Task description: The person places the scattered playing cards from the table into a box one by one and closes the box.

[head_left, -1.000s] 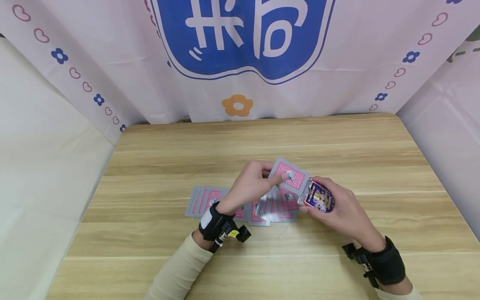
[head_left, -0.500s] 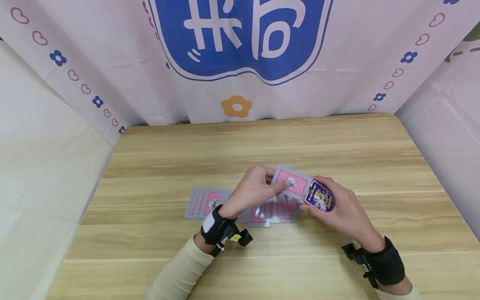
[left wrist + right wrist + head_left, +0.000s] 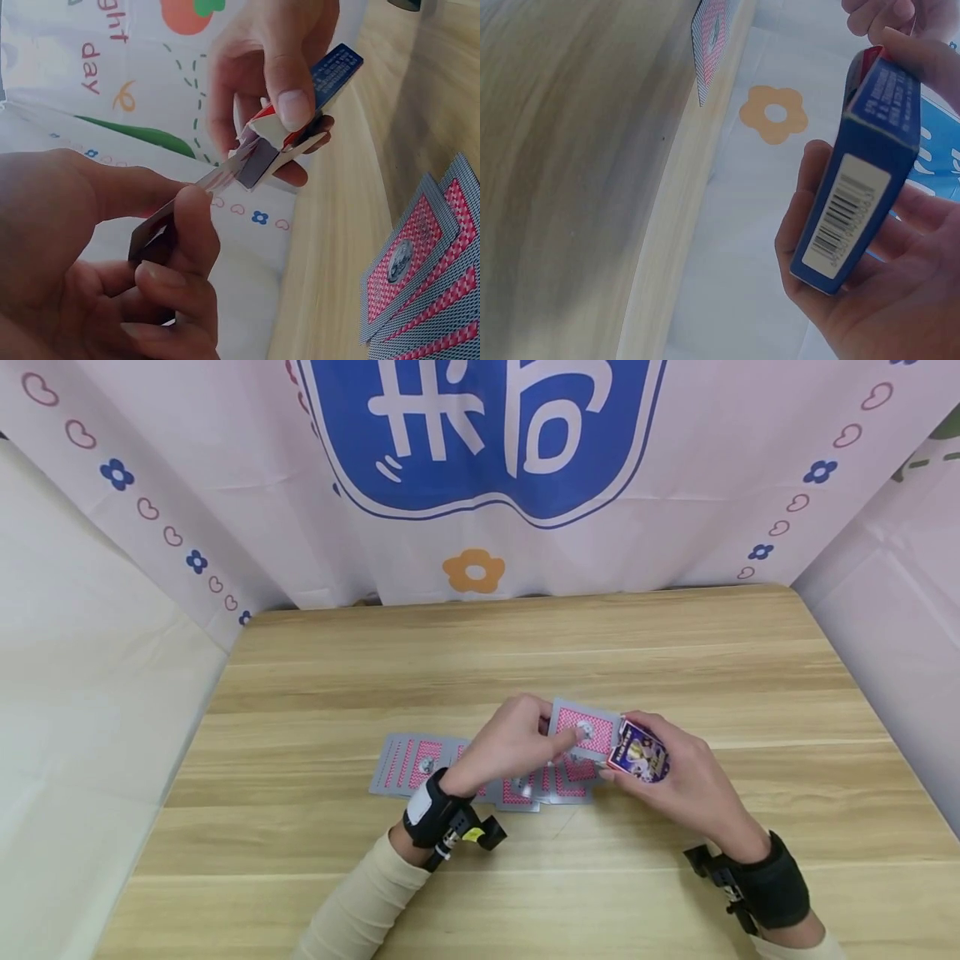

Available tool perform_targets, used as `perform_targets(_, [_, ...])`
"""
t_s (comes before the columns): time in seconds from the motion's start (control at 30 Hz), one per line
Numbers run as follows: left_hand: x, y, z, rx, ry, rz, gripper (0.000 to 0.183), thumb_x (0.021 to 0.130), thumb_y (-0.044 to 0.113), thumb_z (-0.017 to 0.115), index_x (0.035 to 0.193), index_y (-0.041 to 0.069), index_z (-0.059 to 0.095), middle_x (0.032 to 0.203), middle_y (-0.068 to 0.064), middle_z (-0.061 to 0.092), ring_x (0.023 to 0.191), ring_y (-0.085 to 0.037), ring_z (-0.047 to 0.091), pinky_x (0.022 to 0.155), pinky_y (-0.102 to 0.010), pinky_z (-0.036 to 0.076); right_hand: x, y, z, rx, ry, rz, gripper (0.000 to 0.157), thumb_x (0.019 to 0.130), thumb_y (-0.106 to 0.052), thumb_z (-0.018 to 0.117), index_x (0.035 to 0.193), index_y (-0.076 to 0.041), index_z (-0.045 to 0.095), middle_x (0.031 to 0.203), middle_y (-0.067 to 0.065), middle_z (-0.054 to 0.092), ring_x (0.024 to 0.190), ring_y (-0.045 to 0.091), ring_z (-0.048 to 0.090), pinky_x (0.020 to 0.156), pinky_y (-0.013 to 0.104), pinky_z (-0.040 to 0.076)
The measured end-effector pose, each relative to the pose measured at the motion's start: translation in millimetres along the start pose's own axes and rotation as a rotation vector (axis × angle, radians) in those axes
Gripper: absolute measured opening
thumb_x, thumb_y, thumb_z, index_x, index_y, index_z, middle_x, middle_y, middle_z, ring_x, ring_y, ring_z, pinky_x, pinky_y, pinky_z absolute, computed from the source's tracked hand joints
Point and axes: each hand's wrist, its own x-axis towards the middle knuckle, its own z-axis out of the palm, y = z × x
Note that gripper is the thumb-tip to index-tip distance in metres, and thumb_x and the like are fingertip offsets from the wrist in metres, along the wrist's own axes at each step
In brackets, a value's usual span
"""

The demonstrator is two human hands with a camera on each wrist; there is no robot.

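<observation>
My left hand pinches red-and-grey backed playing cards between thumb and fingers. Their far end meets the torn-looking mouth of a card box; in the left wrist view that end reaches the opening. How many cards are held cannot be made out. Around the box curls my right hand, with its thumb near the mouth. The right wrist view shows the blue card box with a white barcode label. Below the hands, more playing cards lie overlapped in a face-down row, partly hidden by the left hand.
The wooden table carries the row of cards near its middle. A white printed curtain hangs along its back edge, with more pale cloth at both sides.
My left hand has moved slightly down and right. The held cards have tipped to lie flatter and come closer to the box mouth. My right hand has stayed almost still.
</observation>
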Motion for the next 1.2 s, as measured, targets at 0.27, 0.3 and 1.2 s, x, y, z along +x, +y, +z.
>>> perform_targets(0.27, [3.7,-2.5,9.7,0.028,-0.127,0.008,0.038,0.105,0.032,0.066,0.074,0.011,0.068,0.058,0.0,0.06,0.045,-0.007,0.04,0.045,-0.022,0.032,-0.9,-3.5,2.8,0.025,-0.093,-0.04,0.072,0.081,-0.027,0.093,0.141,-0.005,0.061,0.124,0.017,0.073,0.09,0.014,0.069,0.071,0.023,0.057])
perform_targets(0.3, [4.3,-3.0,11.3,0.029,-0.134,0.012,0.037,0.105,0.034,0.066,0.076,0.011,0.069,0.059,-0.001,0.062,0.045,-0.007,0.041,0.046,-0.022,0.032,-0.8,-3.7,2.8,0.029,-0.093,-0.045,0.072,0.081,-0.027,0.093,0.141,-0.004,0.061,0.125,0.018,0.073,0.09,0.015,0.069,0.071,0.023,0.057])
perform_targets(1.2, [12.3,-13.5,31.8,-0.096,-0.085,0.081,0.021,0.107,0.035,0.062,0.096,0.018,0.068,0.094,-0.015,0.075,0.065,-0.007,0.059,0.058,-0.021,0.044,-0.2,-1.9,1.5,-0.001,-0.031,-0.039,0.07,0.08,-0.023,0.093,0.14,-0.004,0.061,0.123,0.017,0.074,0.089,0.016,0.069,0.071,0.024,0.057])
